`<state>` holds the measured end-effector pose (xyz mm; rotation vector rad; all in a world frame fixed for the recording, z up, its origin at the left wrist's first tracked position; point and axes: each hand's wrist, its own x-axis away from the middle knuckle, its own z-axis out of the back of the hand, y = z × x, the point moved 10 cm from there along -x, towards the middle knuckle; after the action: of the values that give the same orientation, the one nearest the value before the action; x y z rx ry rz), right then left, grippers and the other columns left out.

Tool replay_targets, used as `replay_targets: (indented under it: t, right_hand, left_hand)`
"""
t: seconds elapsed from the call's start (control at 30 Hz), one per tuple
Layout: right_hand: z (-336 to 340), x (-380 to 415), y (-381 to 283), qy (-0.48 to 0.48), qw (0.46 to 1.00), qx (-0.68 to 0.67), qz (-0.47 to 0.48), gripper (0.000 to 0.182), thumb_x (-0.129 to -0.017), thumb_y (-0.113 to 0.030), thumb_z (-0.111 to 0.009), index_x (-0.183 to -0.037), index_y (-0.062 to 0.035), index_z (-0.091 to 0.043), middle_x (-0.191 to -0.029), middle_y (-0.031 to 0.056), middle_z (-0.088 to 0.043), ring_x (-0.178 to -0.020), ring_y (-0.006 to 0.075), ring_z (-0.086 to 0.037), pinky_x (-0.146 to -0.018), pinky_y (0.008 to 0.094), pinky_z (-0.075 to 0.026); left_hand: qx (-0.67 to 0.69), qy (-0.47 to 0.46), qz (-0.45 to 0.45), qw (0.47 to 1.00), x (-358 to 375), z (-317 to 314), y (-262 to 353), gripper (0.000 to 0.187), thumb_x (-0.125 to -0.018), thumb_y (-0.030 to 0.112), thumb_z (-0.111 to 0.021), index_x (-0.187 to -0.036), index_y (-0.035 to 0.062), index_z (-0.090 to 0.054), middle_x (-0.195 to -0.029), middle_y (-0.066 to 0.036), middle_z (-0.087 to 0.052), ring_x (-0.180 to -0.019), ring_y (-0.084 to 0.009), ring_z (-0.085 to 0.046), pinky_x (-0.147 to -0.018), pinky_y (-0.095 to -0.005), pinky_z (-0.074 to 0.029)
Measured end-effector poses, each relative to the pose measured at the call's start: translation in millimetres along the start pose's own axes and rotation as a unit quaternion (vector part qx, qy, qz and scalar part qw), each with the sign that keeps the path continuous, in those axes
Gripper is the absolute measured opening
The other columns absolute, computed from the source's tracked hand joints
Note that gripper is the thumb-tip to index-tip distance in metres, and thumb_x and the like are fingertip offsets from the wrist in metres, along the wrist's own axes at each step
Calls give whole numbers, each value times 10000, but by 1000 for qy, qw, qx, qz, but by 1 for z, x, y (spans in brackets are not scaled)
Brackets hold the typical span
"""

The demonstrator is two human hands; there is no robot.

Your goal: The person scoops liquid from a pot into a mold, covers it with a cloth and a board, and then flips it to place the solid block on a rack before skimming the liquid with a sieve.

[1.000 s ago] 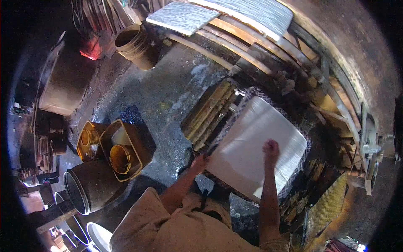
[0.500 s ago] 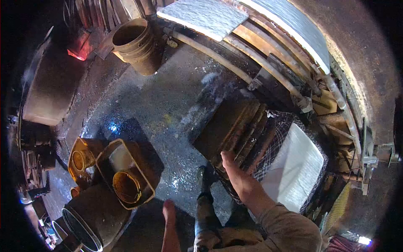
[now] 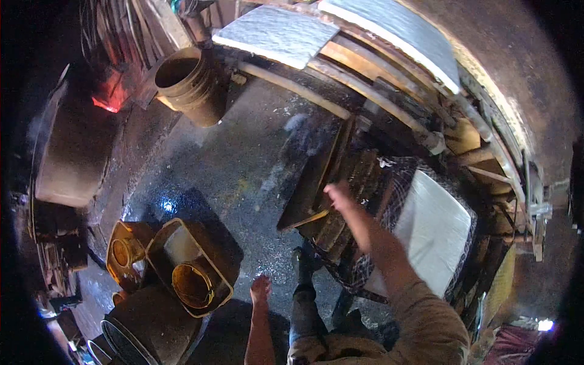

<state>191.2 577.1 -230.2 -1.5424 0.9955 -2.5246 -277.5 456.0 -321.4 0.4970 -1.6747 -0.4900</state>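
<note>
My right hand (image 3: 342,199) reaches over the stack of dark wooden pieces (image 3: 350,228), its fingers closed at the edge of a dark board (image 3: 304,196). This board stands tilted at the stack's left side; the exact grip is blurred. Right of the stack, a white translucent slab (image 3: 435,228) lies on dark patterned cloth (image 3: 398,182). My left hand (image 3: 260,288) hangs low, fingers slightly apart with nothing in them, between the yellow-rimmed tub and my leg.
A yellow-rimmed tub (image 3: 226,291) with a round container (image 3: 191,285) inside stands at lower left beside a dark drum (image 3: 152,319). A bucket (image 3: 210,97) is at upper left. Pale slabs (image 3: 277,33) rest on wooden rails (image 3: 295,90). Something glows red (image 3: 111,94) at far left.
The dark board has gone from lying flat to tilted, with its edge raised. My right hand has moved up and its fingers have curled. My left hand has shifted up and right.
</note>
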Motion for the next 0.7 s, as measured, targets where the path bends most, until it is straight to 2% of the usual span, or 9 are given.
replay_targets:
  t: [0.1,0.2,0.27,0.33,0.4,0.43,0.5,0.6,0.7]
  right_hand:
    - [107,-6,-46,-59,996,9,66,386,-623,-163,-642,-968,-21,-545,-931,141,-528,-815,271,-544,-620,392,-464]
    - [196,140,-89,-121,977,-38,169,311,-641,-156,-644,-893,12,-571,-775,97,-594,-686,203,-584,-637,327,-463]
    - [261,197,-50,-108,984,-71,123,401,-644,-148,-650,-997,8,-543,-880,91,-592,-773,198,-571,-729,332,-443]
    - [310,282,-8,-71,987,-45,139,577,-650,-139,-666,-1168,-2,-451,-1098,85,-532,-983,190,-498,-904,320,-344]
    - [355,322,65,-37,965,-102,238,647,-652,-142,-686,-1220,-10,-405,-1192,89,-471,-1089,197,-421,-967,315,-267]
    - [381,336,122,83,972,-104,192,573,-672,-142,-675,-1177,-11,-439,-1129,73,-501,-1066,194,-439,-970,307,-268]
    - [412,346,261,226,936,-229,141,344,-732,-144,-627,-1031,-29,-500,-966,35,-529,-956,174,-478,-907,299,-321]
    - [419,351,397,260,900,-292,192,124,-829,-169,-526,-756,-86,-468,-726,-14,-448,-694,124,-454,-653,311,-372]
    - [428,344,507,289,898,-325,67,182,-832,-231,-532,-761,-70,-485,-703,-9,-438,-628,115,-389,-586,305,-326]
  left_hand:
    - [-10,-21,-138,990,-6,-54,71,402,-799,359,-508,-1080,71,-496,-978,-87,-561,-786,-211,-568,-583,-345,-453]
    - [25,-4,15,1000,-22,-73,59,409,-764,400,-555,-974,49,-548,-990,-64,-573,-789,-226,-571,-653,-395,-461]
    - [29,-185,256,948,33,-159,51,427,-759,425,-554,-937,37,-547,-943,-80,-578,-770,-239,-557,-670,-378,-451]
    - [-3,-265,123,957,89,-221,69,418,-756,416,-564,-892,22,-547,-830,-96,-596,-712,-250,-553,-657,-364,-449]
    - [-15,-14,128,992,122,-200,60,379,-752,401,-571,-821,30,-615,-698,-92,-611,-619,-210,-573,-615,-328,-460]
    - [-24,-20,125,992,126,-198,47,379,-752,401,-571,-821,30,-615,-698,-92,-611,-619,-210,-573,-615,-328,-460]
    - [-374,22,-198,906,138,-194,82,366,-737,378,-594,-720,13,-612,-593,-119,-580,-561,-231,-560,-562,-352,-430]
    - [-461,11,-313,830,186,-233,84,386,-717,387,-606,-720,1,-602,-589,-141,-564,-560,-246,-551,-552,-376,-403]
    - [-506,-6,-279,816,201,-263,56,415,-698,425,-607,-733,12,-613,-614,-143,-577,-587,-274,-568,-574,-387,-422]
